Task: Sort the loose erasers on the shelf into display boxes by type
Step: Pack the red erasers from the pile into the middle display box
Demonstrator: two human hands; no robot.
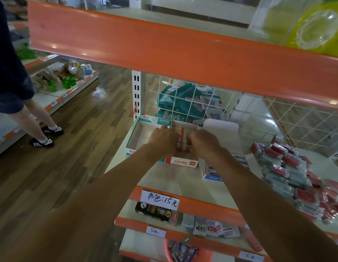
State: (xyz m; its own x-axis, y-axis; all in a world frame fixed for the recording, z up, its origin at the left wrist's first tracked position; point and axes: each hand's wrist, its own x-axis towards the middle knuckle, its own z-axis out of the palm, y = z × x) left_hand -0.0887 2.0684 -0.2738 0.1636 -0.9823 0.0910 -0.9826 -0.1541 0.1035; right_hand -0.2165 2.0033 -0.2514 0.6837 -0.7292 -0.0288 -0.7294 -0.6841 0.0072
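Grip: your left hand (164, 140) and right hand (204, 142) are both down in the red-and-white display box (183, 162), knuckles up, fingers curled over the rows of red-banded erasers (180, 131) packed inside. The fingertips are hidden behind the knuckles, so it cannot be told whether they pinch the erasers or only press on them.

Head view, with clock bearings taken from that box and twelve toward the wire grid (202, 99) at the back:

- Item 1, at centre: the red-and-white display box, standing on the shelf (164, 178) and partly filled with erasers, one hand at each side of the rows.
- Item 2, nine o'clock: a teal-trimmed display box (140, 132), touching or just beside the first, with its bare floor showing.
- Item 3, one o'clock: a white flap (222, 127), standing up behind your right hand.
- Item 4, four o'clock: a blue-and-white display box (213, 175), partly covered by your right forearm.
- Item 5, three to four o'clock, well apart: the heap of loose erasers (289, 167), wrapped, red and grey-green mixed together.
- Item 6, six o'clock: a handwritten price label (160, 201) on the shelf's orange front edge.
- Item 7, nine o'clock, far off in the aisle: another person's legs (36, 118).
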